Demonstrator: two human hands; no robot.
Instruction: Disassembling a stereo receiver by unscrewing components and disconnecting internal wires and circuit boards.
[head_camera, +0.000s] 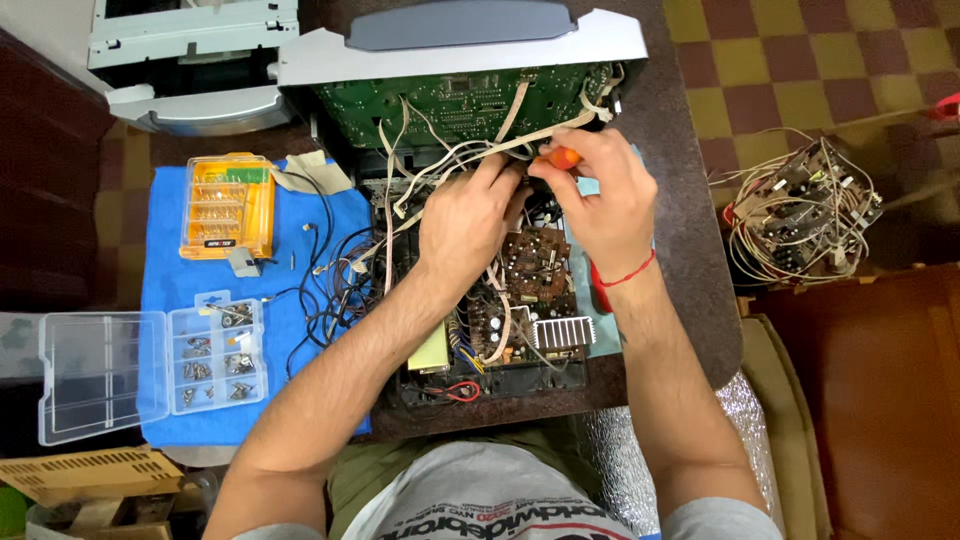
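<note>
On the blue mat's (175, 215) top edge lies 1 orange bit case (227, 205); 1 clear parts box (150, 365) sits lower-left. Right hand (600, 200) grips an orange screwdriver (563, 157); left hand (468, 220) pinches wires (450, 155).

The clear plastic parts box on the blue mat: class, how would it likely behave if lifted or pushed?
The clear parts box probably feels light, being thin plastic. Its lid lies open flat, so it may flop when lifted. The small metal parts in its compartments would likely spill if tipped. On the blue mat it probably drags rather than slides.

Both hands meet ahead, left hand (468, 222) fingers curled, right hand (598, 195) clenched.
</note>
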